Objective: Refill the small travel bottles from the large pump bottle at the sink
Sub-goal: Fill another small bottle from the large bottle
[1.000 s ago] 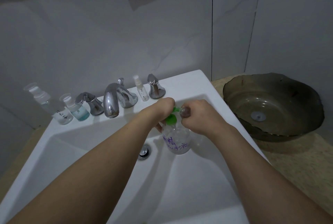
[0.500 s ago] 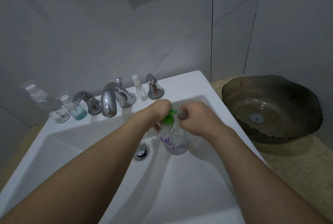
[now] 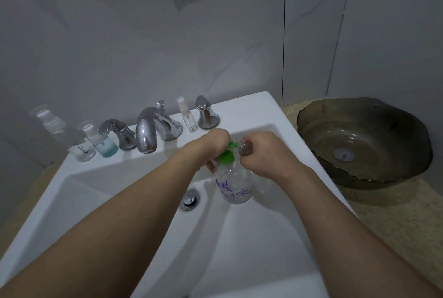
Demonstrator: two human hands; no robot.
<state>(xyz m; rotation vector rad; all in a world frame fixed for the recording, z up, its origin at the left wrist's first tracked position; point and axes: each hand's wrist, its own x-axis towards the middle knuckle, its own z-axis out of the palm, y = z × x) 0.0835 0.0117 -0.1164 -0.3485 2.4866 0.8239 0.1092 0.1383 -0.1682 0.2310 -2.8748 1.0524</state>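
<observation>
Gripping the green pump top (image 3: 227,155) of the big clear bottle (image 3: 236,184), my left hand (image 3: 211,145) had its fingers curled down over it, though the fingertips themselves were hidden behind the knuckles. My right hand (image 3: 265,154) was closed round a small travel bottle (image 3: 245,148), pinching it so its mouth sat right at the green spout; only the small bottle's end showed between thumb and fingers. The big bottle stood upright inside the white sink (image 3: 275,237), just right of the drain plug (image 3: 190,199), with purple handwriting across its front.

Farther back on the sink's rear ledge stood the chrome tap (image 3: 147,130) between its two handles. A slim spray bottle (image 3: 187,116) stood between the tap and the right handle (image 3: 205,113). Left of the left handle (image 3: 117,133) I saw a short bottle with blue liquid (image 3: 102,142) and, beside it, a taller clear one (image 3: 69,139). Off to the right a dark glass basin (image 3: 364,139) rested on the speckled counter (image 3: 395,213).
</observation>
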